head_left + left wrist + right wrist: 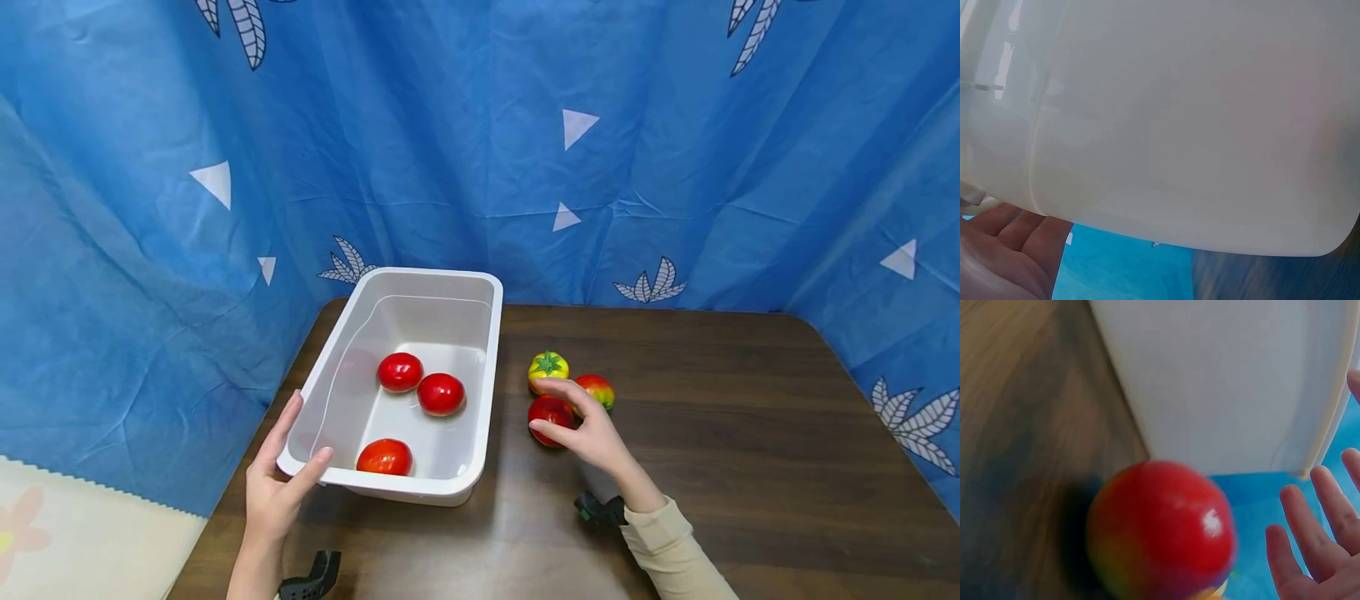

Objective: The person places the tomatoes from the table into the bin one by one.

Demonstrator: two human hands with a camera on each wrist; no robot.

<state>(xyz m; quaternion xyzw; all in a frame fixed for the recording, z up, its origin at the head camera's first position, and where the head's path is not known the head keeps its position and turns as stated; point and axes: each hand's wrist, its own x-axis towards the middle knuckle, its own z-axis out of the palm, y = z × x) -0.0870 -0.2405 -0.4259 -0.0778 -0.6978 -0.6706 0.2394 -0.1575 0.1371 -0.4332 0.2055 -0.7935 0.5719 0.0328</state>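
White tub [489, 400] holds three red fruits [441, 394], left hand [277, 492] gripping its corner.

Smooth, glossy red fruits [441, 394] catch the light beside the sheen of a white plastic tub [450, 317], a brown wood-grain tabletop [735, 417], a creased blue cloth backdrop [465, 125] and a matt beige fabric sleeve [663, 533].

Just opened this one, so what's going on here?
A person's left hand holds the near left corner of a white bin, with three red fruit-like pieces inside. The right hand is at a dark red piece on the table, thumb and fingers spread around it. A yellow-green piece and a red-and-yellow piece lie close by, also outside the bin.
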